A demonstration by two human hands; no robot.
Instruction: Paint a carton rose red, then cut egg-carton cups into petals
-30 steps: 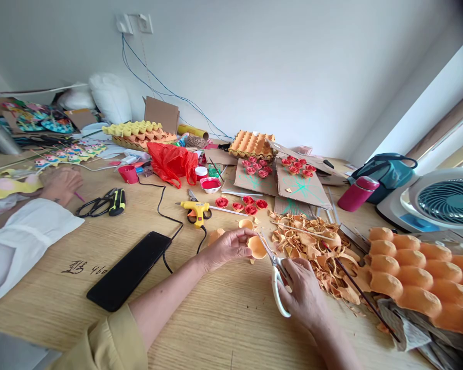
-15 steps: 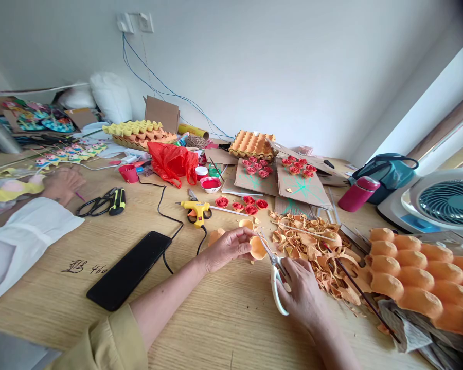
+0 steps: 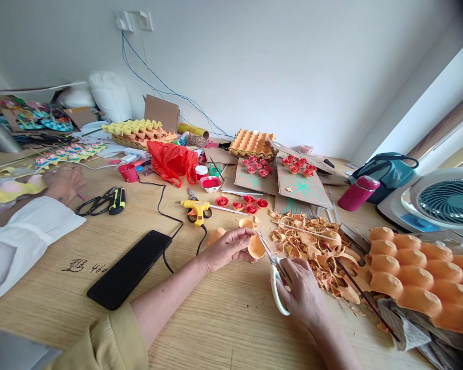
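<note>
Pinched in my left hand (image 3: 230, 250) is an orange egg-carton cup (image 3: 256, 247), its hollow facing me. My right hand (image 3: 301, 288) grips white-handled scissors (image 3: 277, 280), whose blades reach the cup's upper right rim. Another cut cup (image 3: 246, 223) lies just beyond my left fingers, and a further orange cup (image 3: 216, 235) sits partly behind that hand. A heap of orange carton scraps (image 3: 304, 241) spreads beside the scissors, to the right.
A yellow glue gun (image 3: 196, 211), a black phone (image 3: 129, 270) and red paper roses (image 3: 250, 208) lie around my hands. An orange egg tray (image 3: 416, 272) stands at the right, near a pink bottle (image 3: 358, 193). At the left, a co-worker's hand (image 3: 64, 184) rests on the table.
The cup has shifted and turned slightly in my left fingers. The scissors stay at its rim with little movement. Other things on the table look the same.
</note>
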